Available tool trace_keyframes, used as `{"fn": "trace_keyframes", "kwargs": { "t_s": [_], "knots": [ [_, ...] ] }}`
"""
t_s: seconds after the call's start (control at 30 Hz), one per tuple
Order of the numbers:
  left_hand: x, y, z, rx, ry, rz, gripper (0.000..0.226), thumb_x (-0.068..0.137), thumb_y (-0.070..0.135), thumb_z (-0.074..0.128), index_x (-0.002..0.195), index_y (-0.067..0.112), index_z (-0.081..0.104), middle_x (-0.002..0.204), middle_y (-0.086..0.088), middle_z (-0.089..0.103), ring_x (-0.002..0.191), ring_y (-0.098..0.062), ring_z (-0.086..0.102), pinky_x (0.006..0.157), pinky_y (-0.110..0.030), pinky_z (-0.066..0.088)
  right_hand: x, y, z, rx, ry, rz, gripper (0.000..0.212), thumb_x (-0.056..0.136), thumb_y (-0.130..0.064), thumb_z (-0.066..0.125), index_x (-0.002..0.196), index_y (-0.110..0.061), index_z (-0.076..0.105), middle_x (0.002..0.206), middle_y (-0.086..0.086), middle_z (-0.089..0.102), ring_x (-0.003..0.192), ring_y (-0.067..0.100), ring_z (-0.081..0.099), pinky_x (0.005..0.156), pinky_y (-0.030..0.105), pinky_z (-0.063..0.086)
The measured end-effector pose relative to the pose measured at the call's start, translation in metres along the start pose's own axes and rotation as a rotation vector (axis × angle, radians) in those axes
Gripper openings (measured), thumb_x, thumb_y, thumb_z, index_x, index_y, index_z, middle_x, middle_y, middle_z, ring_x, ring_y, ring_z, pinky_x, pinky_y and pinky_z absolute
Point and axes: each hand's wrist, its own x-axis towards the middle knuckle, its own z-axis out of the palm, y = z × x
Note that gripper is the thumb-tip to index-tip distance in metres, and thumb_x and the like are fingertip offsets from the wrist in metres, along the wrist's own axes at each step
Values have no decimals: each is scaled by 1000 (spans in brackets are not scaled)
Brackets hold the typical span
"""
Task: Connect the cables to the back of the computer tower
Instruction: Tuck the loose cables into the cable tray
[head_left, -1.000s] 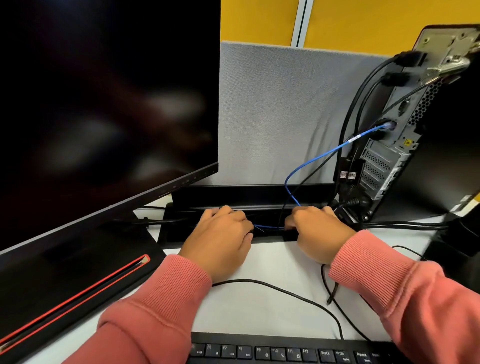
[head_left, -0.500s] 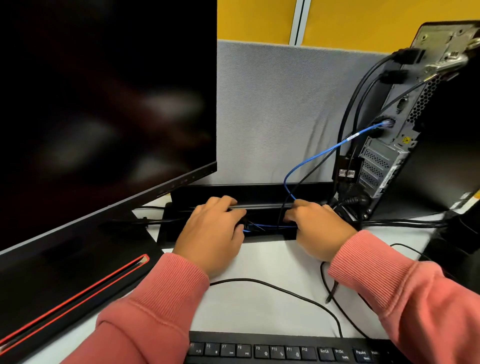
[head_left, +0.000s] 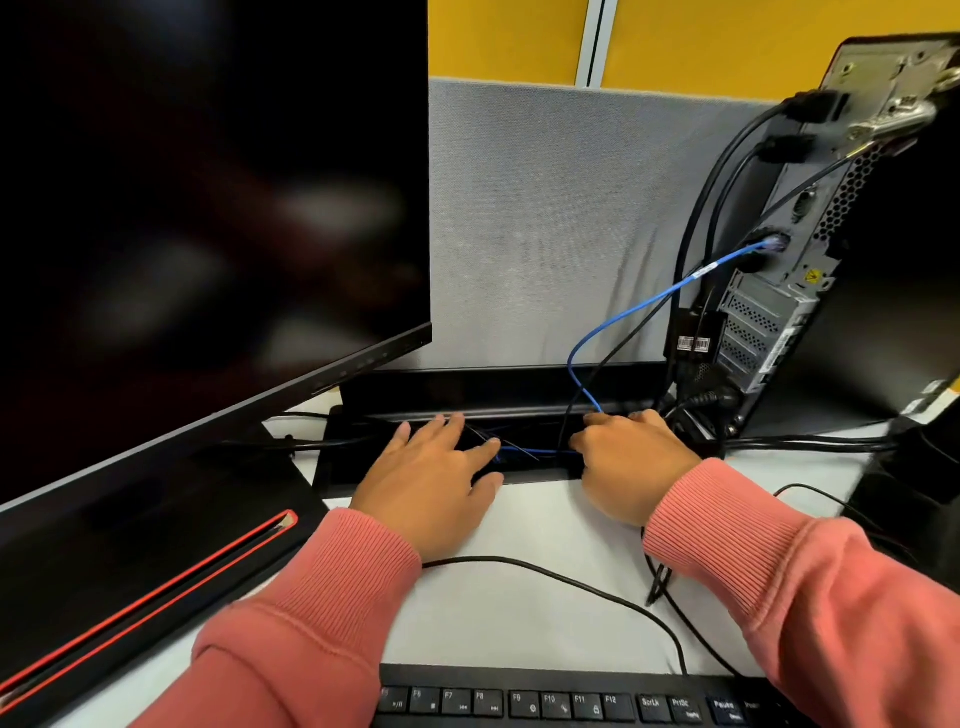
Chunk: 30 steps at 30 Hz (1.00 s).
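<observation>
The black computer tower (head_left: 779, 322) stands at the right with its back panel turned toward me. A blue cable (head_left: 639, 306) is plugged into a port on that panel, loops down into the black cable tray (head_left: 519, 379) and runs along it between my hands. Several black cables (head_left: 696, 218) also hang from the panel. My left hand (head_left: 431, 478) reaches into the tray with straight, spread fingers, its index finger touching the blue cable. My right hand (head_left: 628, 462) curls its fingers down into the tray where the blue cable ends; the fingertips are hidden.
A large dark monitor (head_left: 208, 208) fills the left, its base (head_left: 130, 561) edged in red. A black keyboard (head_left: 571, 701) lies at the near edge, with thin black wires (head_left: 571, 582) crossing the white desk. A grey partition (head_left: 545, 218) stands behind the tray.
My left hand has uncurled and spread its fingers deeper into the tray. My right hand has shifted slightly forward along the blue cable. The tower and its plugged cables have not moved.
</observation>
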Motion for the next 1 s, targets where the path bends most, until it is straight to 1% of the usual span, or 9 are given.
{"fn": "trace_keyframes", "kwargs": {
  "t_s": [0.13, 0.23, 0.37, 0.47, 0.53, 0.73, 0.83, 0.93, 1.0],
  "knots": [
    [2, 1, 2, 49, -49, -1, 57, 106, 58, 16, 161, 42, 15, 172, -3, -2, 159, -20, -4, 128, -49, -4, 2, 0, 4, -31, -31, 5, 33, 92, -16, 36, 111, -22, 63, 116, -2, 57, 116, 20, 58, 111, 45, 21],
    [1, 2, 1, 81, -54, -4, 58, 106, 58, 13, 161, 42, 13, 172, -3, -2, 159, -21, -4, 127, -54, -6, 2, -1, 3, -26, -48, 16, 33, 91, -14, 36, 109, -20, 63, 115, -2, 57, 115, 21, 60, 113, 45, 18],
    [-1, 1, 2, 72, -16, 7, 57, 106, 57, 15, 161, 42, 12, 173, -3, -1, 159, -21, -5, 126, -54, -6, 1, -1, 1, 3, -50, 20, 36, 89, -11, 39, 114, -18, 63, 120, -1, 56, 121, 22, 56, 117, 45, 15],
    [-1, 0, 3, 46, 33, 23, 56, 107, 56, 17, 161, 43, 12, 172, -2, 1, 159, -19, -4, 126, -55, -5, 1, 0, 1, 17, -47, 19, 38, 88, -11, 39, 117, -18, 63, 131, 1, 55, 127, 22, 54, 118, 45, 14],
    [0, 1, 3, 27, 53, 37, 56, 107, 55, 17, 161, 43, 9, 172, -1, 3, 159, -18, -4, 127, -54, -5, 1, 1, 1, 29, -49, 16, 38, 88, -11, 40, 117, -18, 64, 131, 1, 56, 127, 22, 54, 118, 45, 14],
    [1, 1, 3, 1, 67, 46, 56, 107, 54, 19, 161, 42, 10, 171, 3, 11, 158, -16, -1, 127, -53, -5, 2, 0, 1, 41, -47, 8, 36, 88, -10, 38, 112, -19, 63, 121, -1, 57, 120, 21, 57, 116, 45, 16],
    [1, 2, 2, -14, 86, 49, 56, 107, 53, 22, 162, 41, 12, 171, 3, 13, 158, -15, 0, 127, -52, -5, 1, 0, -1, 55, -25, 2, 34, 88, -9, 39, 110, -19, 63, 116, -2, 57, 118, 22, 57, 113, 43, 20],
    [-1, 4, 0, -71, 149, 76, 54, 108, 51, 26, 160, 39, 21, 169, 6, 19, 157, -12, 6, 128, -48, -3, -3, 1, -4, 102, 12, -18, 39, 86, -5, 41, 116, -19, 63, 117, -1, 56, 120, 24, 55, 111, 41, 26],
    [-2, 5, -2, -124, 209, 110, 51, 108, 48, 30, 158, 38, 30, 167, 9, 26, 156, -10, 14, 129, -42, 0, -7, 3, -8, 167, 40, -42, 46, 85, -2, 42, 122, -19, 63, 122, 1, 56, 122, 26, 53, 108, 40, 35]
  ]
}}
